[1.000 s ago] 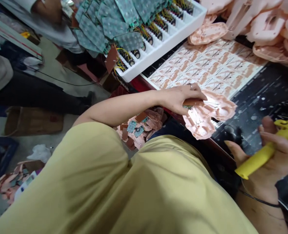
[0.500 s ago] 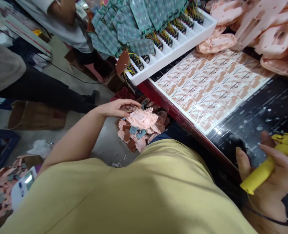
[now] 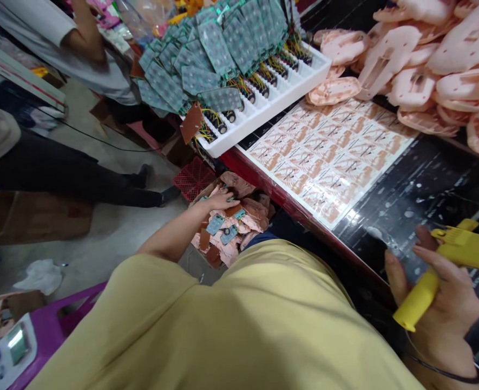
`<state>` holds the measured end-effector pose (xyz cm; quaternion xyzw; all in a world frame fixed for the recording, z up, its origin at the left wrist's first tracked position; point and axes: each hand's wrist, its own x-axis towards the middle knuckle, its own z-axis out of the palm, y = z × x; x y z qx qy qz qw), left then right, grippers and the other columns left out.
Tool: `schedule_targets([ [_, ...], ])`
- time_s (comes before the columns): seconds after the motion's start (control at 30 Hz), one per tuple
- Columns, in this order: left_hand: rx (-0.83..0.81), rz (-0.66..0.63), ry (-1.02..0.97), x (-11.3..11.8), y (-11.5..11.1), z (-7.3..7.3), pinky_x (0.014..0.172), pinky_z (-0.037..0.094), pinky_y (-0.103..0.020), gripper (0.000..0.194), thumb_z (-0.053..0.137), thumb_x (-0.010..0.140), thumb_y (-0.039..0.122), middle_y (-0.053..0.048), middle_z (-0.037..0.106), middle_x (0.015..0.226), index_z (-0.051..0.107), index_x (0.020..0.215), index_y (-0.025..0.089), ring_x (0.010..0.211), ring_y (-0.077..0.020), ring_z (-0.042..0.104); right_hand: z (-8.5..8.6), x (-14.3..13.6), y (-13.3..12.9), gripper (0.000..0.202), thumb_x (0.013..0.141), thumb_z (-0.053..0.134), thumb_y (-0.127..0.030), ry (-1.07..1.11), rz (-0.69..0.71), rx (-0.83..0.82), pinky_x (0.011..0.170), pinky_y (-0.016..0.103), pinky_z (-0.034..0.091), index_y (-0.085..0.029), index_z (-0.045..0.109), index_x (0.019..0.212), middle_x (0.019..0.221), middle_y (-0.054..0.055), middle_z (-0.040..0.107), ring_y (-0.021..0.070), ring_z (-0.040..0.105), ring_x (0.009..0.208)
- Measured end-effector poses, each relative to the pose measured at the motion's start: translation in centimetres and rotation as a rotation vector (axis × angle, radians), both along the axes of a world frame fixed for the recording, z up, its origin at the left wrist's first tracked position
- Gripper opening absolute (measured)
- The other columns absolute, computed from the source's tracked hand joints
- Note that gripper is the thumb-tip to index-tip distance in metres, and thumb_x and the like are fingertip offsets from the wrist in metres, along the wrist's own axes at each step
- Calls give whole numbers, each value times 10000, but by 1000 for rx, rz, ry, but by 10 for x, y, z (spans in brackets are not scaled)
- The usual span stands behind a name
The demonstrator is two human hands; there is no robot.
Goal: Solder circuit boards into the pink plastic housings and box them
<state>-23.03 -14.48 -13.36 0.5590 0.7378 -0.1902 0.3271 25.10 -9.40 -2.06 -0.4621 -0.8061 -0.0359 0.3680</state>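
Observation:
My left hand (image 3: 222, 200) is low in the box of pink plastic pieces (image 3: 255, 215). Its fingers are stretched out over the pile and appear to grip nothing. Small green circuit boards (image 3: 228, 234) and brown flat pieces (image 3: 212, 255) lie among the pink ones. At the right, my right hand (image 3: 446, 292) is wrapped round the handle of a yellow glue gun (image 3: 466, 249), held above the black table edge. A thin cord runs down from its handle.
On the black table (image 3: 438, 189) lie a printed sheet (image 3: 320, 157), a white foam tray (image 3: 259, 116) of wired green boards (image 3: 218, 49), and heaped pink shells (image 3: 413, 70). A red basket (image 3: 194, 179) stands beside the box. Two other people are at left.
My left hand has moved down into the box, and the pink piece it held is now out of its fingers. My right hand still holds the glue gun. The view has shifted slightly.

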Motion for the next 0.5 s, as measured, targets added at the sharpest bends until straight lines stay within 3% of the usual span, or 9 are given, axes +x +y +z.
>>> schedule_targets([
  [0.07,-19,-25,19,3,2,7,1153,227,-412,767,308,915,649,-213,365,1517,448,1421,89,1428,-319,308,1,2,0,337,784,736,-341,-21,-26,2,628,357,525,-215,617,1072,1137,135,709,258,706,822],
  [0.13,-18,-51,53,12,6,23,1122,271,-467,749,325,925,617,-240,358,1511,432,1429,74,1412,-358,324,2,6,1,306,795,724,-333,-54,-39,31,590,337,498,-215,613,1055,1111,125,721,231,693,747],
  [0.2,-9,-109,58,31,11,51,1078,333,-477,721,416,902,608,-239,432,1464,477,1404,93,1357,-381,403,2,11,2,288,799,718,-313,-100,-39,69,592,316,495,-217,609,1048,1090,107,731,200,681,703],
  [0.27,-26,-241,-55,58,18,85,1003,425,-361,587,550,858,574,-144,609,1318,600,1301,193,1209,-309,570,2,17,5,278,802,714,-281,-149,-35,88,607,289,502,-222,606,1052,1097,88,730,174,680,698],
  [0.33,-74,-485,-388,89,32,122,871,478,-230,418,549,894,520,-45,710,1152,665,1211,273,1017,-196,671,3,23,8,304,794,726,-249,-186,-29,121,582,255,493,-222,599,1069,1094,74,731,148,670,674],
  [0.4,21,-657,-636,120,60,154,846,482,-201,373,516,934,462,-41,729,1091,680,1189,245,954,-161,682,5,27,11,353,783,743,-226,-205,-27,188,533,228,469,-222,583,1097,1049,52,742,122,642,617],
  [0.43,139,-673,-636,133,80,167,852,484,-210,366,493,950,430,-54,735,1060,689,1171,213,932,-159,682,7,27,13,374,781,747,-214,-212,-31,223,517,221,459,-222,575,1114,1018,39,748,115,629,598],
  [0.5,438,-631,-406,154,134,184,938,468,-270,373,447,971,377,-69,709,1132,658,1218,194,1010,-179,657,9,27,16,385,796,729,-178,-217,-29,271,527,215,463,-216,566,1143,973,24,752,113,629,604],
])
